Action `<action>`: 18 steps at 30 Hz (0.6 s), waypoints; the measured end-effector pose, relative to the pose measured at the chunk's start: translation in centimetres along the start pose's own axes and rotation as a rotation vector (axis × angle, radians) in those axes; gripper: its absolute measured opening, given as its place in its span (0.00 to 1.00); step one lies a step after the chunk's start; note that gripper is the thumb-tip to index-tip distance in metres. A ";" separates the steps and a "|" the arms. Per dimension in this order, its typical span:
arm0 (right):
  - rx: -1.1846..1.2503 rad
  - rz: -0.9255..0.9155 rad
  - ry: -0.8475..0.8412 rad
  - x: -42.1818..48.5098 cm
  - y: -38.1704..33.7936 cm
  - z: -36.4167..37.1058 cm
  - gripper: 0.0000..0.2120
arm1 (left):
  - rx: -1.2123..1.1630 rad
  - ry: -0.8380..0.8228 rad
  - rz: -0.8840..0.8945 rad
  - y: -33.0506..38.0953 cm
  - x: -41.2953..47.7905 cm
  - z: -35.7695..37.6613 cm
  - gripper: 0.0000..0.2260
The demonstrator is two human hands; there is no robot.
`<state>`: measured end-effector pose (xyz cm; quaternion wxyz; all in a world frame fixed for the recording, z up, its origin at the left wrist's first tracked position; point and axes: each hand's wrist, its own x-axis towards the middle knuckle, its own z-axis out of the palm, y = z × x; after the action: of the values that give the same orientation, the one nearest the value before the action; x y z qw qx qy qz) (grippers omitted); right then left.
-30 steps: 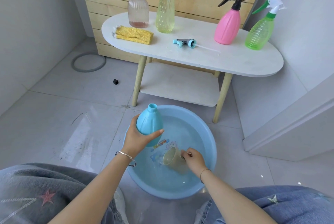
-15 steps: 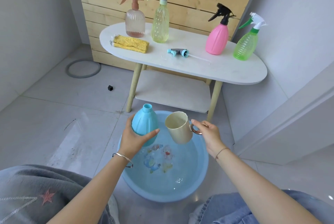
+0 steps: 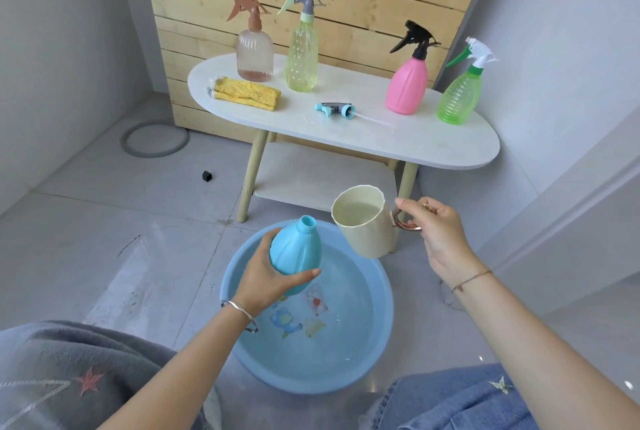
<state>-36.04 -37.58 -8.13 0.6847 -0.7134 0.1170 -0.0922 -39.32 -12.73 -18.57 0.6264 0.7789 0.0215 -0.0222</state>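
My left hand (image 3: 268,277) grips a blue bottle (image 3: 296,253) with an uncapped neck, held upright over the far left part of a blue basin (image 3: 381,322) of water on the floor. My right hand (image 3: 434,232) holds a cream cup (image 3: 363,227) by its metal ring handle, up and to the right of the bottle's mouth. Water fills the cup, which is level and apart from the bottle. A blue spray head (image 3: 335,109) with its tube lies on the white table (image 3: 433,145).
On the table stand a brown spray bottle (image 3: 254,48), a yellow-green one (image 3: 302,51), a pink one (image 3: 408,83) and a green one (image 3: 460,93), plus a yellow cloth (image 3: 247,94). A shelf sits under the table. A grey ring (image 3: 154,139) and small black piece (image 3: 206,176) lie on the floor.
My right hand lifted the cup out of the basin's water and raised it up and to the right, beside the bottle's neck. The left hand kept the bottle nearly still.
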 end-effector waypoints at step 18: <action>-0.276 -0.234 -0.028 -2.2 -2.2 1.6 0.19 | 0.146 -0.068 0.065 -1.7 0.1 0.8 0.40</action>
<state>-37.59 -35.28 -5.94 0.5666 -0.8105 0.0352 -0.1442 -39.32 -13.17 -20.37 0.5688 0.8215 -0.0268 -0.0297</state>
